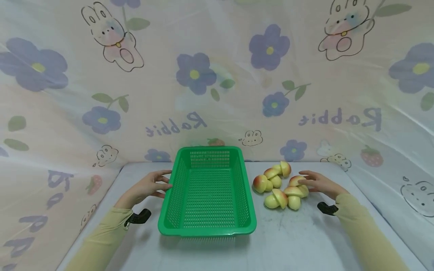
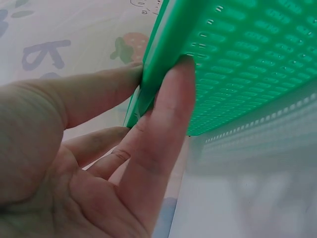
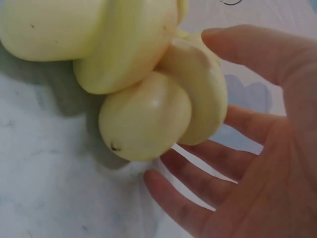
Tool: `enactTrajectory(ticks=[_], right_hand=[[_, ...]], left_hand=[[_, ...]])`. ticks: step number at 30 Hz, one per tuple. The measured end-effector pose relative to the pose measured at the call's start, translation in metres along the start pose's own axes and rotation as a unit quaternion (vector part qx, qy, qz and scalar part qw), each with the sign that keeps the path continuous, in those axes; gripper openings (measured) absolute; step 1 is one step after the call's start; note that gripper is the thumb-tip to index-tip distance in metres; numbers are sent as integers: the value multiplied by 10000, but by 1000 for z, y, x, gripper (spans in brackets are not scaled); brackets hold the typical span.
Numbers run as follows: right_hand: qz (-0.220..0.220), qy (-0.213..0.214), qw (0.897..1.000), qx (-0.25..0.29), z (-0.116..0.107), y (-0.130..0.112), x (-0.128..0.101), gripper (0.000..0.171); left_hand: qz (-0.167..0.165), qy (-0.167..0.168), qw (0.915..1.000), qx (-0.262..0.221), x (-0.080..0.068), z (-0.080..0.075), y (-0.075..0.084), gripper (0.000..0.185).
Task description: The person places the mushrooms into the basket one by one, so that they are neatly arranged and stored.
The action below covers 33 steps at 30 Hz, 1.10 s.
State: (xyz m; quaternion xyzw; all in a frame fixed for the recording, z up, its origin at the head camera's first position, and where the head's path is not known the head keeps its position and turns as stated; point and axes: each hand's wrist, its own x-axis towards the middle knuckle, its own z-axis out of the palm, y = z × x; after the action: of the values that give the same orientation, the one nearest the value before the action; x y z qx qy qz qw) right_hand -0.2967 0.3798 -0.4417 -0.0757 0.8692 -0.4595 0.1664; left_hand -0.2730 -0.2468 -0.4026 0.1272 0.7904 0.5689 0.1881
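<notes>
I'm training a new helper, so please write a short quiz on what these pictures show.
1. Short answer: Which hand touches the green basket?

2. True or false: Mushroom-shaped pieces lie inside the basket.

3. Multiple choice: How are the fingers of the right hand?
A) Clenched into a fist
B) Parted
C) Hooked over the basket

Key:
1. The left hand.
2. False; the mushroom-shaped pieces lie on the table beside it.
3. B.

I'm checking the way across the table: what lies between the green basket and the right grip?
A cluster of six mushrooms lies between the green basket and the right grip; the head view shows it.
</notes>
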Motion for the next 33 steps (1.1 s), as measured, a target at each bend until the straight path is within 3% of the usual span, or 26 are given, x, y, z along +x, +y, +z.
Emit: enactTrajectory(ticks=[10, 22, 33], right_hand=[[-198, -181, 9995, 142, 5, 3, 4, 65], [-231, -391, 9988, 155, 0, 5, 3, 62], [59, -73, 9999, 108, -4, 1, -2, 65]], left_hand=[[-148, -18, 9998, -94, 0, 0, -2, 72], [-100, -111, 9998, -155, 3, -2, 1, 74], [-107, -119, 9998, -130, 5, -2, 2, 72]])
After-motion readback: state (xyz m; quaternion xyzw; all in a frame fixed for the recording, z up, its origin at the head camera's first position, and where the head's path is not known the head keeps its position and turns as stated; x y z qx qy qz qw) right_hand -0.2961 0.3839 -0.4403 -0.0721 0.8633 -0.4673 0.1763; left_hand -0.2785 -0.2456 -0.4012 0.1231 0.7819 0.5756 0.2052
